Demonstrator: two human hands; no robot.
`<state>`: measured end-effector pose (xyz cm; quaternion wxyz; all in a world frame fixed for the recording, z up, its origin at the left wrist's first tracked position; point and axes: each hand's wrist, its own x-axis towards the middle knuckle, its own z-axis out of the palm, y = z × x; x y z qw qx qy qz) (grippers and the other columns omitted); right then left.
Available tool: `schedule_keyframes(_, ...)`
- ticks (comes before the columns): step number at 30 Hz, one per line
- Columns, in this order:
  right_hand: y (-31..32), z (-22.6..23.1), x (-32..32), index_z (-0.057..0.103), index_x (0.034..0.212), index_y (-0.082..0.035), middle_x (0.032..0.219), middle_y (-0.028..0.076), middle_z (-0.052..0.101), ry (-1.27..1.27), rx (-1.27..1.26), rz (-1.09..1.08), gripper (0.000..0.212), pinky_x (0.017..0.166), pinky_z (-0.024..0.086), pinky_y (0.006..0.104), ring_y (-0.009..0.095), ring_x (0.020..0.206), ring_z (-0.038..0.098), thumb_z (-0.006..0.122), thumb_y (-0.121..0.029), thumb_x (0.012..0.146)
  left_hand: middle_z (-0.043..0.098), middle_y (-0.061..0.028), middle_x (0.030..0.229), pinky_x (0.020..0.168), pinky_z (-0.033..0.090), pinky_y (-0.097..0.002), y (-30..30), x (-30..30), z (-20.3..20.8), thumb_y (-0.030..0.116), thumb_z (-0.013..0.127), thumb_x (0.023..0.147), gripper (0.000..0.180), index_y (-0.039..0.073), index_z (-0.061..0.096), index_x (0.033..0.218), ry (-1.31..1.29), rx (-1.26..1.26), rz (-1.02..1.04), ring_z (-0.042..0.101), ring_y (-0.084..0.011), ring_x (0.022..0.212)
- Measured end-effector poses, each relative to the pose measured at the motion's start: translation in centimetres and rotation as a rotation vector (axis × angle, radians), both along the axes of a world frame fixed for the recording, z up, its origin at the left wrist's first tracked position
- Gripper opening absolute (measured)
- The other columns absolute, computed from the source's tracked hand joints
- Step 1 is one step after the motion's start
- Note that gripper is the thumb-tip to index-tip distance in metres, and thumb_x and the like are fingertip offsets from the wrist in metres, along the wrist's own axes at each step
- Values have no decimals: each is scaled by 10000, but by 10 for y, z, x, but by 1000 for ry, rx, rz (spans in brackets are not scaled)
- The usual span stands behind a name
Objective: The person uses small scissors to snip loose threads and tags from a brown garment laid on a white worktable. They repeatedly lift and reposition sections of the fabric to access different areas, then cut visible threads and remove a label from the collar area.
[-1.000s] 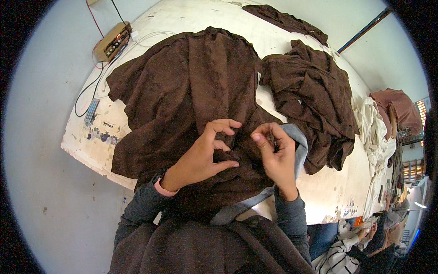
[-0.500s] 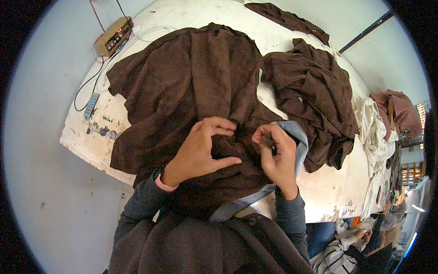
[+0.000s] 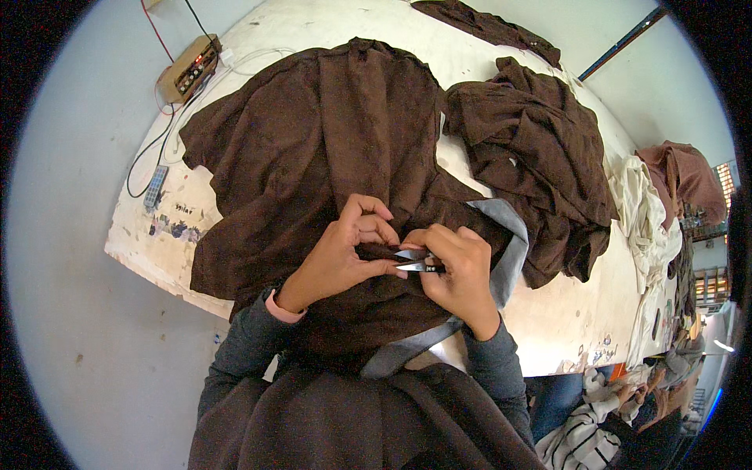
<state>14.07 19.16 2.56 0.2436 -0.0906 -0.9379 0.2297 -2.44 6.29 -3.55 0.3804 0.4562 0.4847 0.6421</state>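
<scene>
A dark brown garment (image 3: 313, 149) lies spread over the table and hangs toward my lap. My left hand (image 3: 341, 247) pinches a fold of it between thumb and fingers. Close against that fold, my right hand (image 3: 458, 270) is closed around a small pair of thread snips (image 3: 415, 261). Their two bright blades point left, apart, at the pinched cloth; most of the handle is hidden in my palm. A grey-blue strip of fabric (image 3: 509, 251) curves around my right wrist and along the garment's near side.
More brown garments (image 3: 540, 157) lie heaped at the right, with another brown piece (image 3: 493, 30) at the far edge. White cloth (image 3: 642, 235) hangs over the table (image 3: 548, 345) on the right. A tan box (image 3: 190, 69) with wires and a remote control (image 3: 156, 186) sit at left. People work at lower right.
My right hand has moved left to meet my left hand, and the snips' blades now show at the cloth. The left thumb and fingers have drawn together on the fold.
</scene>
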Motion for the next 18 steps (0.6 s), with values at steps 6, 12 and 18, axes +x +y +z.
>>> schedule_keyframes(6,7,-13,-5,674,988,-108,847,56,678,131,-10,-87,329,614,463,364,263,647,631,658,-33,668,716,-108,1109,955,537,-344,2,-6,15,66,890,773,299,19,676,976,363,55,10,687,-213,1063)
schedule_keyframes(12,-1,-6,-10,651,998,-41,838,97,675,66,-210,-215,240,702,509,318,250,746,682,683,-4,763,716,-108,1164,985,519,-336,-1,-8,14,84,881,785,384,37,750,1143,370,70,56,679,-224,1104)
schedule_keyframes(18,11,15,3,607,1065,-60,799,115,643,-49,-323,-287,316,682,514,341,267,719,669,782,-248,882,663,-59,1313,954,532,-319,-5,-6,24,113,866,808,512,107,714,1296,284,-47,106,640,-178,1165)
